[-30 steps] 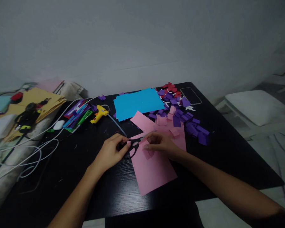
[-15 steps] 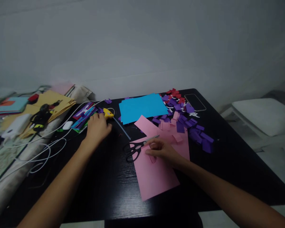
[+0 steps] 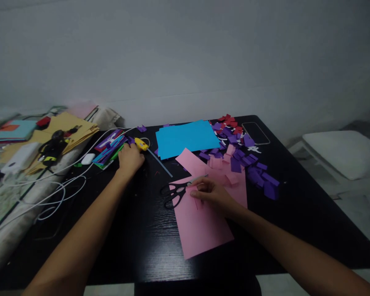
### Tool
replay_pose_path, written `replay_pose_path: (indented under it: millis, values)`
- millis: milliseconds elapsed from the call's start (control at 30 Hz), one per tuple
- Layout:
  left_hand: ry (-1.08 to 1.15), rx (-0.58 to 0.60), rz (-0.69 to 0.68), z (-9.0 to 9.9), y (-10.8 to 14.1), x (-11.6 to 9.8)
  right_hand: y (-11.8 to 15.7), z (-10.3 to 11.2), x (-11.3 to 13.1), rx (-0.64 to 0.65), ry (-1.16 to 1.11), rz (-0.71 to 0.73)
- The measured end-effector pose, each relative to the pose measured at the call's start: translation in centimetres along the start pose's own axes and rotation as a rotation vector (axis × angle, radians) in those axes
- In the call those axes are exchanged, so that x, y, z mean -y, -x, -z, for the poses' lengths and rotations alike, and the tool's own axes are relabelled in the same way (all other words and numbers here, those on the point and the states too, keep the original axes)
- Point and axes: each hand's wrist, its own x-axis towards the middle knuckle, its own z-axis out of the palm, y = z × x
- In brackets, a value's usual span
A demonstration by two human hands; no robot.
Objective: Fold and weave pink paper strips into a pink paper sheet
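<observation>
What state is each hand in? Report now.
Left hand: over the yellow glue gun; grip hidden.
Right hand: closed on a small pink paper piece.

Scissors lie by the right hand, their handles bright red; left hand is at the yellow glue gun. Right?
Handle colour is wrong: the head view shows black handles. The scissors do lie by the right hand, and the left hand is at the yellow glue gun.
</observation>
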Motion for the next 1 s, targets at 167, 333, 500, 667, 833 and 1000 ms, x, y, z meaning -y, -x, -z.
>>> replay_pose_path:
  millis: [167, 333, 500, 667, 833, 1000]
  values:
    - [0.060, 0.003, 0.005, -0.4, -0.3, 0.5, 0.2, 0.0, 0.1, 0.016, -0.016, 0.048]
    - [0.157, -0.072, -0.040, 0.6, 1.0, 1.2, 0.2, 0.0, 0.1, -0.058, 0.025, 0.090]
    - [0.436, -0.278, -0.109, 2.2, 4.4, 1.6, 0.1, 0.0, 0.3, -0.072, 0.059, 0.085]
    - [0.610, -0.372, -0.129, 2.8, 7.1, 1.0, 0.0, 0.1, 0.6, -0.141, 0.119, 0.086]
    - [0.683, -0.565, 0.005, 3.3, 6.6, 2.3, 0.0, 0.5, 0.3, -0.111, 0.094, 0.077]
    - [1.069, -0.411, 0.079, 4.0, 6.1, 2.8, 0.0, 0.5, 0.0, -0.104, 0.089, 0.098]
